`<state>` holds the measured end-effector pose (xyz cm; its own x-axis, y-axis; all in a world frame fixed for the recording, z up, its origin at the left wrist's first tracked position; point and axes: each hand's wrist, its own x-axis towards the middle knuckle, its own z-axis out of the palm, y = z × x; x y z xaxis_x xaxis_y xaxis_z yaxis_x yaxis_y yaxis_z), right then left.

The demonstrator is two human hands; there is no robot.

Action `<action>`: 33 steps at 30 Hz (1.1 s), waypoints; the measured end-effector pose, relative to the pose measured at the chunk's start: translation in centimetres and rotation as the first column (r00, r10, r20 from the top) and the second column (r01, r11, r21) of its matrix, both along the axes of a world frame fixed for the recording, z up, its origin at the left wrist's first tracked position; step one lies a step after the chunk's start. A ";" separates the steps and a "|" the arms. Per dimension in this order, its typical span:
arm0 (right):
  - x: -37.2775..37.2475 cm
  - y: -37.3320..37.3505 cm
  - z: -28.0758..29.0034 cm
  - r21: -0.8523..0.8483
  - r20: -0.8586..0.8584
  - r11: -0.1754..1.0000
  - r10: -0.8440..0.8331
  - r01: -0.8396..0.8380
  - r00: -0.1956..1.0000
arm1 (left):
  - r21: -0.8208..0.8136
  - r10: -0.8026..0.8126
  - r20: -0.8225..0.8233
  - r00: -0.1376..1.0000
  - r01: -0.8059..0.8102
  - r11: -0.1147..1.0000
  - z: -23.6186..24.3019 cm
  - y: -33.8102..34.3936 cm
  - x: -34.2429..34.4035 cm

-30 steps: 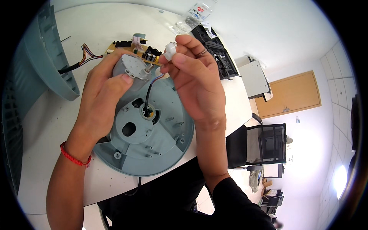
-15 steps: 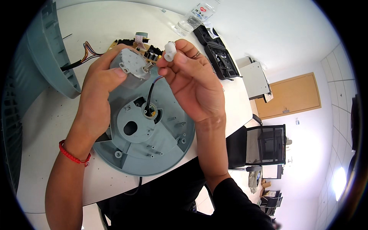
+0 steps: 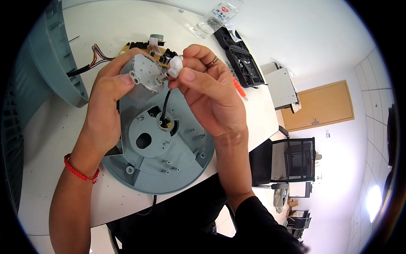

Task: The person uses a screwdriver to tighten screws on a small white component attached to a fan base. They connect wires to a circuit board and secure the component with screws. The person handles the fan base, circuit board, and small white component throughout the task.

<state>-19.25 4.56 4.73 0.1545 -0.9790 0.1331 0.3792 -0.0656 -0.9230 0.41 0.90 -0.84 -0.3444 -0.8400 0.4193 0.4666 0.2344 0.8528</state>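
Note:
My left hand (image 3: 103, 103) is closed around a grey metal motor (image 3: 144, 72), whose short metal shaft (image 3: 161, 78) points right. My right hand (image 3: 213, 95) pinches a small white plastic part (image 3: 175, 67) close beside that shaft; whether the two touch I cannot tell. Below both hands lies a round blue-grey plastic base (image 3: 177, 156) with posts, holes and a black cable (image 3: 166, 101) rising from its centre. Behind the motor sits a tan circuit board (image 3: 163, 57) with components, and coloured wires (image 3: 96, 57) run to it from the left.
A large blue-grey housing (image 3: 55, 67) fills the left of the white table (image 3: 110, 21). At the back right are a clear bottle (image 3: 211, 23), an open black tool case (image 3: 241, 63) and an orange tool (image 3: 239, 86). A black chair (image 3: 266, 163) stands beyond the table.
My right hand has brought the white part down and left, closer to the motor's shaft. The motor in my left hand has shifted slightly upward. The orange tool has come into sight.

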 end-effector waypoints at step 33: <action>1.4 0.5 0.1 -0.383 -0.381 0.909 -0.314 0.161 0.869 | 0.098 0.089 0.100 0.991 -0.098 0.990 0.0 0.3 -0.9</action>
